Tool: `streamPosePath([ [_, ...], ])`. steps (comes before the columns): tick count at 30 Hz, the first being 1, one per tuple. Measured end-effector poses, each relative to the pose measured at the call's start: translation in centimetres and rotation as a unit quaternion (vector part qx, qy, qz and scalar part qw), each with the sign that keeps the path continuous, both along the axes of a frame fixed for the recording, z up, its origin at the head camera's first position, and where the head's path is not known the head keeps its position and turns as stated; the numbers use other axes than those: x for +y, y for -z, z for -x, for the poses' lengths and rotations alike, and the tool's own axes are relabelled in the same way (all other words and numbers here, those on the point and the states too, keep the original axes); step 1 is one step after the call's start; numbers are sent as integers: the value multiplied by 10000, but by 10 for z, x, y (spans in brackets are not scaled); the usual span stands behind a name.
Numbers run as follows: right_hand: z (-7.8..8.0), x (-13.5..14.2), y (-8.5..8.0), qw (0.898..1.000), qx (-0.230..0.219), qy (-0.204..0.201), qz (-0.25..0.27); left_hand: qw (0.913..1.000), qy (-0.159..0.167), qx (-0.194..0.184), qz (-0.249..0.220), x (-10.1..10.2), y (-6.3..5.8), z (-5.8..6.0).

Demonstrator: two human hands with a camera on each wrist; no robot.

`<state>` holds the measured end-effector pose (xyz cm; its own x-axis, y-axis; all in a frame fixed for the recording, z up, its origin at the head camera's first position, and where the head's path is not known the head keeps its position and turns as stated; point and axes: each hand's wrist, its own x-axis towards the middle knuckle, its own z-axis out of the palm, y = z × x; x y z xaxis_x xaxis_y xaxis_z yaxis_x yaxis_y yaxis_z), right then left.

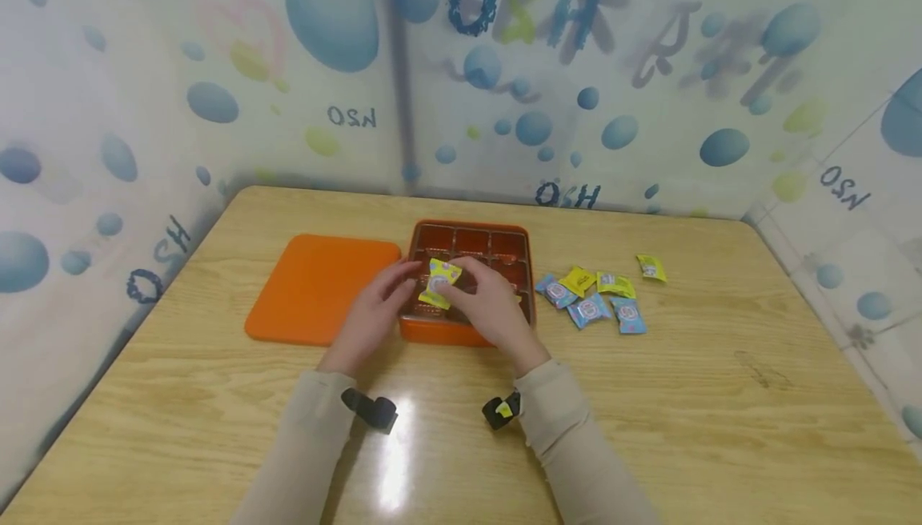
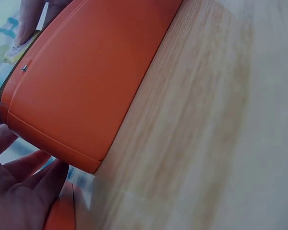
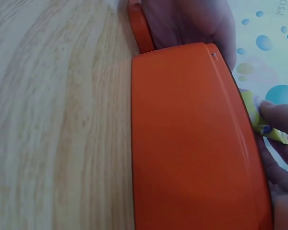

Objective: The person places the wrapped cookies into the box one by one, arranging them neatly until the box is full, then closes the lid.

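An orange box [image 1: 468, 334] with a dark, divided insert stands on the table in the head view. Over its left part, my right hand [image 1: 495, 306] pinches a yellow wrapped candy [image 1: 438, 283] between thumb and fingers. The same candy [image 3: 251, 109] shows in the right wrist view at the box rim. My left hand [image 1: 376, 307] is at the box's left side, fingers extended along the wall and rim. In the left wrist view, the fingers of that hand [image 2: 19, 191] spread near the corner of the orange box [image 2: 91, 81].
A flat orange lid [image 1: 324, 289] lies left of the box on the wooden table [image 1: 648, 405]. To the right are several wrapped candies, among them a blue candy [image 1: 589, 310] and a yellow candy [image 1: 651, 267] set farther off. A patterned wall [image 1: 461, 141] rises behind.
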<state>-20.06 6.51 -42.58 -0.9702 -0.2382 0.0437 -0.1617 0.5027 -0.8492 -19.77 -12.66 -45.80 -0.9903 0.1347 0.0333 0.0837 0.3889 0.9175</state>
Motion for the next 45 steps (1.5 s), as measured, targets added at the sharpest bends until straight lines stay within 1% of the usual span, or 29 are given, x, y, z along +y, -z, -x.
streamPosePath([
  [4,-1,-3,2,9998,122,-132,-29,10000,-40,33,-39,-1,0,0],
  [11,-4,-3,2,9994,297,-33,-168,10000,-30,86,22,0,1,0],
  [13,-4,-3,3,9990,356,-46,-278,9999,-6,91,-43,0,1,-1],
  [16,-5,-4,4,9979,426,-171,-464,9999,25,83,-121,0,2,-2],
  [23,-6,-7,6,9909,703,-513,-1029,10000,-39,-6,-54,-1,3,-2],
  [30,-7,-9,4,9839,890,-612,-1422,9999,-45,-77,-98,-1,3,-2],
  [38,-9,-10,2,9795,1071,-641,-1580,9998,-21,-132,-149,0,0,-1],
  [45,-8,-9,2,9760,1186,-610,-1722,10000,-5,-7,-92,0,-1,0],
])
